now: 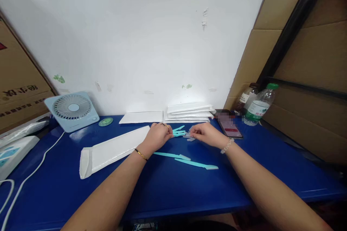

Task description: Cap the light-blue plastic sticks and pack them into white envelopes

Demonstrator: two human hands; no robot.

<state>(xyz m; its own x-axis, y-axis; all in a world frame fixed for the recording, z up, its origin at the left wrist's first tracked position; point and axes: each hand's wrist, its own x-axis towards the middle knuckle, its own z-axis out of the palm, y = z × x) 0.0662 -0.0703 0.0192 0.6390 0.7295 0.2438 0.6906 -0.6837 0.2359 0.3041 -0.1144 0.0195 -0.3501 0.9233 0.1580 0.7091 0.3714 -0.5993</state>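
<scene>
Several turquoise eyebrow razors (179,133) form a loose bunch between my two hands. My left hand (159,135) is closed around one end of the bunch. At the other end, the fingers of my right hand (205,133) are pinched at the pale, translucent tips (189,136); whether these are covers or blades is too small to tell. Nearer to me, one eyebrow razor (172,155) lies on the blue table beside a second razor (196,164), both with pale tips to the right. A white padded envelope (116,148) lies under and left of my left wrist.
A stack of white padded envelopes (188,112) and a single envelope (142,117) lie along the wall. A phone (230,125) and two bottles (258,108) are at the right. On the left stand a blue fan (72,110) with its cable (40,166) and a power strip (16,153).
</scene>
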